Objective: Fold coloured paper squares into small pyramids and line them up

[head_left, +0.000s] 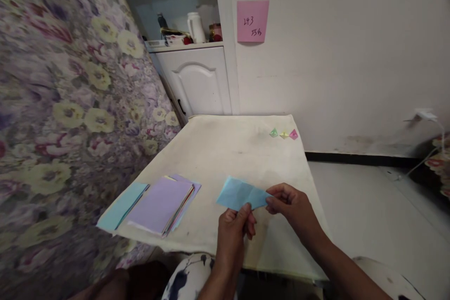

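Observation:
A creased sheet of blue paper (239, 191) is held between my two hands above the front right part of the table. My left hand (236, 225) pinches its lower edge, the thumb lying on top and the fingers curled underneath. At the right end, my right hand (286, 201) grips the corner between thumb and fingertips. To the left lies a stack of coloured paper (160, 204) with a purple sheet on top. Beside that stack rests a narrower pile of light-blue paper (123, 206).
Small folded green (273, 132), yellow (284, 135) and pink (293, 134) paper pieces sit in a row at the table's far right corner. A cream cloth covers the table (225, 150). A floral curtain (70, 103) hangs along the left, and a white cabinet (198, 79) stands behind.

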Demonstrator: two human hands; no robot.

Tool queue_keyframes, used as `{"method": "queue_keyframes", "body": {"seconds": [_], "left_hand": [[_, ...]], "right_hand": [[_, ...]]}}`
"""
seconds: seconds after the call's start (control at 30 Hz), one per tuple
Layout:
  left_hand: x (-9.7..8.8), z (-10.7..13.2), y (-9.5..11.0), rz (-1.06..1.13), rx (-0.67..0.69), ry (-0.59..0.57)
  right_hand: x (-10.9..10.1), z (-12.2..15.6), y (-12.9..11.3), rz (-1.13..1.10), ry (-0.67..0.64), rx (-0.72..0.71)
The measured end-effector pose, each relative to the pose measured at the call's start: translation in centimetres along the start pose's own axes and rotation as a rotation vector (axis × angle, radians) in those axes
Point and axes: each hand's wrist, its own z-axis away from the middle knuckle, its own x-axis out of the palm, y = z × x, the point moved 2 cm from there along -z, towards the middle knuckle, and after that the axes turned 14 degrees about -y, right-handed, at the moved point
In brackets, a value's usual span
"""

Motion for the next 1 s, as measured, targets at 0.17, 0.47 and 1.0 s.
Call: {"method": "queue_keyframes", "body": {"seconds": [0.17, 0.47, 1.0], "left_hand": [[0.1, -0.2, -0.2, 0.106, 0.014, 0.019], [0.7, -0.3, -0.6, 0.076, -0.026, -0.027], [-0.5, -0.3, -0.3, -0.047, -0.071, -0.04]], "right_hand": [[0.1, 0.0, 0.3, -0.012, 0.007, 0.004], [0.9, -0.1, 1.2, 0.061, -0.109, 0.072], [0.3, -0.3, 1.0, 0.054, -0.132, 0.101]]}}
